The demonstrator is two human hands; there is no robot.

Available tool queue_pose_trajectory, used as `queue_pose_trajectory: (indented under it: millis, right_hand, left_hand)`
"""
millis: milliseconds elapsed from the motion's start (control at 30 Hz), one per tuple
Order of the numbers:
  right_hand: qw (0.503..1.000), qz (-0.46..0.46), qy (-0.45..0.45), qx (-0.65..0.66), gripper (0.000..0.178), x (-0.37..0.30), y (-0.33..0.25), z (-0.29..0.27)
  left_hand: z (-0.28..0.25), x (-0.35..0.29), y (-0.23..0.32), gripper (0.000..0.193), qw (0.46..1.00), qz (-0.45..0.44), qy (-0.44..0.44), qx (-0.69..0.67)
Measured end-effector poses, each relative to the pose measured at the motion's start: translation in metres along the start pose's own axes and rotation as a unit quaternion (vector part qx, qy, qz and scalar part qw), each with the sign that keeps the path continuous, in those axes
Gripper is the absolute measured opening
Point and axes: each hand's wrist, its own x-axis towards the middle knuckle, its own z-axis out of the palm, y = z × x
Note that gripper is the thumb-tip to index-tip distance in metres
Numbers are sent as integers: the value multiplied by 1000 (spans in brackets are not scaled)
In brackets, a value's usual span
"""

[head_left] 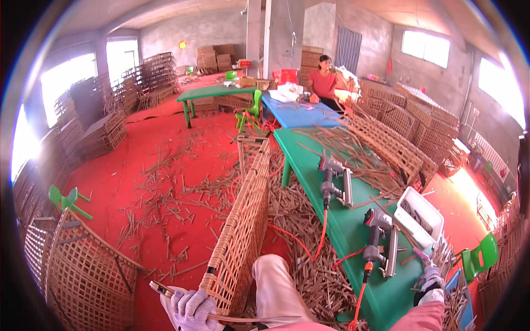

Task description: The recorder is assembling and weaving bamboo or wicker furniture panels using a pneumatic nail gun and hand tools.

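Note:
A long woven wicker basket stands on its side in front of me, beside my knee. My left hand, in a pale knitted glove, is closed at its near lower corner, around a flat brown strip whose end sticks out to the left. At the right edge of the green table, my right hand, also gloved, is closed on a small purple-ended object; its kind is too small to tell. Close by is a white plastic bin with dark pieces inside. Two staple guns lie on the table.
Orange air hoses run off the green table. Wood scraps cover the red floor. Woven panels lean at left. A person sits beyond the blue table. Green chairs stand around.

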Motion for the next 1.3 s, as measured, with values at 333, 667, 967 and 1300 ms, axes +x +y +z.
queue_pose_trajectory:
  millis: [333,667,967,1300]
  right_hand:
    - [828,-356,-142,410,15,-209,-192,-74]
    - [388,-650,-609,239,25,-490,-327,-73]
    - [240,-501,-777,295,59,-541,-334,-32]
    - [51,-626,-669,397,41,-572,-359,-19]
  left_hand:
    - [-30,24,1,23,983,85,37,-159]
    - [-19,23,2,59,970,-12,-64,-233]
    - [4,13,-1,50,971,20,-108,-212]
    - [14,14,-12,46,963,68,14,-260]
